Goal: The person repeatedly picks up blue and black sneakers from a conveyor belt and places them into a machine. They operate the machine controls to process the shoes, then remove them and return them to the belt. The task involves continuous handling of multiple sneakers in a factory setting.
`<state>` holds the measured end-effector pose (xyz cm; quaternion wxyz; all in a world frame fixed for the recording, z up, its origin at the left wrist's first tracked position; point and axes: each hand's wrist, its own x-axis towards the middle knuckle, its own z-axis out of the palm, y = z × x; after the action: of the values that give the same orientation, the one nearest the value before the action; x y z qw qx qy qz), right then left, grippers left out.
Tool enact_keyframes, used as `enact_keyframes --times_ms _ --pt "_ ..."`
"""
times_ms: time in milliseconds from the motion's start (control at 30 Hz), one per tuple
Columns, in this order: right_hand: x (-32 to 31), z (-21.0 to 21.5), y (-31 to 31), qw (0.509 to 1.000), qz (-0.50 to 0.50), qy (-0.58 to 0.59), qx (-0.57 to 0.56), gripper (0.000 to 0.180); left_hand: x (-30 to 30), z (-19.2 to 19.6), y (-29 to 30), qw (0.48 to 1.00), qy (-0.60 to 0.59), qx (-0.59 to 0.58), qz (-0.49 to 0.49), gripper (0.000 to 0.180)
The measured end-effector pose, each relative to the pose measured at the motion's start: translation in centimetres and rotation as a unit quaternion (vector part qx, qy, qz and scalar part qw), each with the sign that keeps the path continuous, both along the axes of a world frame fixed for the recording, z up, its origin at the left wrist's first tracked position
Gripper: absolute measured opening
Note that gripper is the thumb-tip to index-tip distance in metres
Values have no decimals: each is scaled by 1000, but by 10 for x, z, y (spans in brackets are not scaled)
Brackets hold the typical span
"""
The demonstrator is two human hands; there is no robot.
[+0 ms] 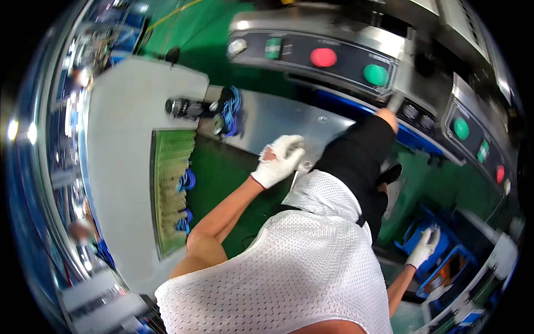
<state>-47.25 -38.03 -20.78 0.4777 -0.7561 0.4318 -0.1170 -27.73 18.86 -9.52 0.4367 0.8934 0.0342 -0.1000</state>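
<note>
My left hand (pixel 281 161), in a white knit glove with a worn patch on its back, is beside a bare metal plate (pixel 267 114). Its fingers are curled in; whatever they hold, if anything, is hidden. On the plate's left end are a black cylindrical part (pixel 188 107) and a bundle of blue looped cords (pixel 231 108). Stretched out to the lower right, my right hand (pixel 424 249) is also gloved in white. Its fingers stand apart with nothing seen between them, near a blue crate-like frame (pixel 428 239).
Metal machines with control panels (pixel 300 50) bearing red and green buttons stand ahead and to the right. At left is a grey worktop (pixel 119 122) with a greenish bristled inset (pixel 169 195); blue loops stick out from its edge. The floor (pixel 214 192) is green.
</note>
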Motion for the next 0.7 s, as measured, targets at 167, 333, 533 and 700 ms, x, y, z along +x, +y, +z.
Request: enact_keyframes --times_ms 167,333,533,700 --pt "55 -11 33 963 235 130 -37 59 -86 -86 184 958 -62 236 151 26" --pt "107 40 47 828 380 363 -193 60 -166 -85 369 832 -6 503 236 31" --pt "147 28 -41 806 400 381 -214 57 -175 -50 487 781 225 443 378 68" --pt "178 49 -50 890 314 313 -105 58 -144 -44 435 778 235 426 397 70"
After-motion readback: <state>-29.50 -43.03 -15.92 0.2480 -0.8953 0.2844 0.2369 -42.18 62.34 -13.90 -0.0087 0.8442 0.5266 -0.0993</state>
